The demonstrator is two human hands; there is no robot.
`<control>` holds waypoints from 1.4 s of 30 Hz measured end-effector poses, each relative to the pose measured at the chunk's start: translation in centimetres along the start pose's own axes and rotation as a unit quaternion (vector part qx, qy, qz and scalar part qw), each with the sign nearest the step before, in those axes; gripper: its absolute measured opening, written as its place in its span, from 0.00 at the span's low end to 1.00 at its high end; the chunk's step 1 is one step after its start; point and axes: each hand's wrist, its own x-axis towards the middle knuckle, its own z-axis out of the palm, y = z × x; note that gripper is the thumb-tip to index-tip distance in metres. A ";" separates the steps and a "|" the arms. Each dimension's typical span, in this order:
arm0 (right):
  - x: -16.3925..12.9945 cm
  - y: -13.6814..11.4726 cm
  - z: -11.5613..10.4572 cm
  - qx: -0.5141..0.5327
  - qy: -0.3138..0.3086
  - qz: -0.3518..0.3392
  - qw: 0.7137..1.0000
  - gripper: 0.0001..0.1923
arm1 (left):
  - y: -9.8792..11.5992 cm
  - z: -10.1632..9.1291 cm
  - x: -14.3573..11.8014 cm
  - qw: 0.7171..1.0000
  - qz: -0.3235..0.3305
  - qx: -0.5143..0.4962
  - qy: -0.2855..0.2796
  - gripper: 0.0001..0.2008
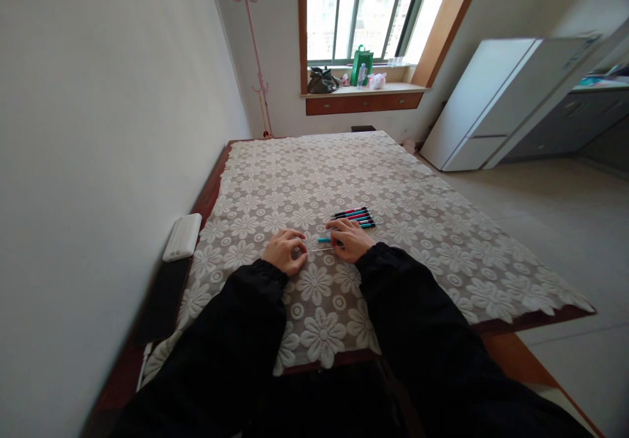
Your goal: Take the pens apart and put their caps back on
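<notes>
Both my hands rest on a table (515,323) covered with a white lace flower cloth (314,182). My left hand (284,251) is curled with its fingertips pinching something small; what it is I cannot make out. My right hand (350,238) lies on a teal pen (324,240), and a thin pale rod (322,249) runs between the two hands. Just beyond my right hand lies a row of several pens (354,216), black with pink and teal ends, side by side. Black sleeves cover both my arms.
A white box (183,237) sits at the table's left edge by the wall, with a dark flat object (164,297) in front of it. Far off are a window ledge with bags (361,64), a pink coat stand (253,44) and a white fridge (486,103).
</notes>
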 end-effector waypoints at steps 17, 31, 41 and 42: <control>0.4 -0.4 1.0 -0.029 0.050 0.031 0.998 0.03 | -1.1 0.4 0.2 0.993 -0.067 0.004 0.094 0.09; 0.5 -1.3 0.5 -0.020 0.063 0.027 0.997 0.10 | -0.7 0.1 0.1 0.990 -0.121 0.055 0.044 0.16; 0.4 -1.3 1.1 0.010 0.043 -0.049 0.998 0.05 | -0.8 0.4 0.0 0.997 -0.048 0.028 0.057 0.08; 0.5 -1.3 1.2 0.008 0.044 -0.043 0.998 0.04 | -0.9 0.5 0.0 0.997 -0.044 0.029 0.051 0.06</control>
